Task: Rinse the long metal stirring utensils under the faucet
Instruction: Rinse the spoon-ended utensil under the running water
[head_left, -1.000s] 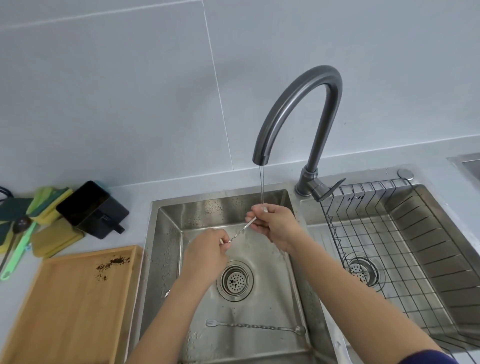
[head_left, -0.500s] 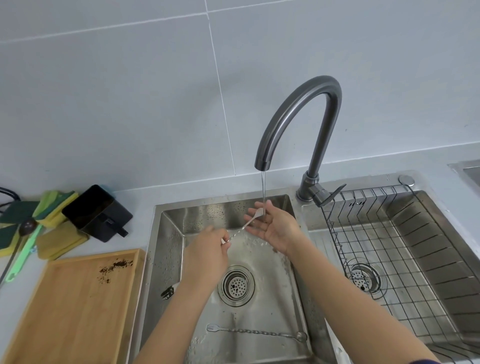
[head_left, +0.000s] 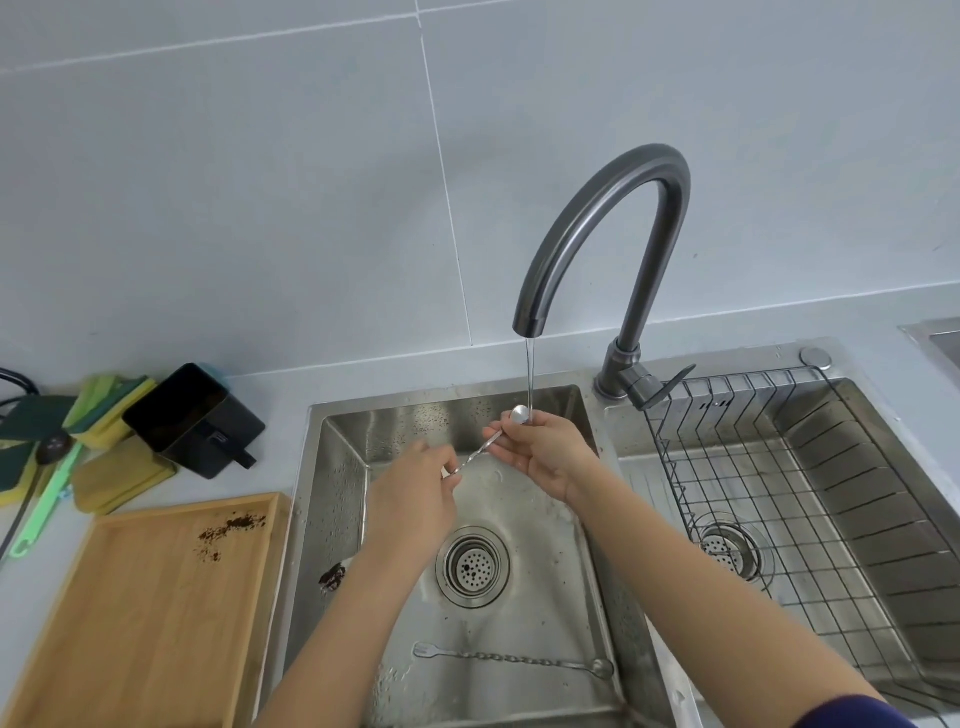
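Note:
A thin stream of water runs from the dark curved faucet (head_left: 597, 223) into the left steel sink (head_left: 332, 467). Both hands hold one long twisted metal stirring spoon (head_left: 480, 454) across the basin. My left hand (head_left: 415, 499) pinches its lower end. My right hand (head_left: 545, 452) grips the upper part, with the spoon bowl right under the stream. A second twisted stirrer (head_left: 511, 659), fork at one end and spoon at the other, lies flat on the sink floor near the front edge.
A wire rack (head_left: 779, 493) fills the right basin. Left of the sink a wooden tray (head_left: 130, 623) carries coffee grounds, with a black container (head_left: 192, 421), sponges (head_left: 114, 478) and a green brush (head_left: 47, 509) behind it. The drain strainer (head_left: 472, 564) is mid-basin; dark grounds cling to the left wall.
The spoon's bowl end has risen a little and now shows above my right fingers in the stream. The camera has tilted up slightly. The stirrer on the sink floor has not moved.

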